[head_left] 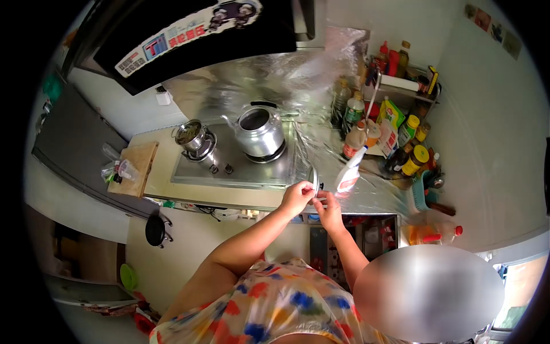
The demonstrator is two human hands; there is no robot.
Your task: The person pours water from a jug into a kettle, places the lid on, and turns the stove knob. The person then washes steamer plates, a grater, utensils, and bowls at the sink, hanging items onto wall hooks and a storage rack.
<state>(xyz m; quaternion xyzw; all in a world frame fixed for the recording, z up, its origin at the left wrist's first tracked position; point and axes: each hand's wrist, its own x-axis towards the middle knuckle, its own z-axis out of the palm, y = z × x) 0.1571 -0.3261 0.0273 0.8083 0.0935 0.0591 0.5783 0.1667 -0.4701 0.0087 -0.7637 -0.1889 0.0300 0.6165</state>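
My left hand (298,198) pinches the rim of a round metal lid (314,176), which is turned nearly edge-on with a small black knob on its right side. My right hand (328,211) is closed at the lower edge of that lid, its fingertips close to the left hand's. Behind the hands, an aluminium kettle (259,135) stands uncovered on the right burner of the gas stove (229,176). A white spray bottle (349,175) is just to the right of the lid.
A small metal pot (191,135) is on the left burner. Sauce bottles (353,140) and a loaded condiment rack (401,89) fill the right corner. A wooden board (146,163) lies at the counter's left end. The range hood (217,49) hangs overhead. Below is a black stool (155,230).
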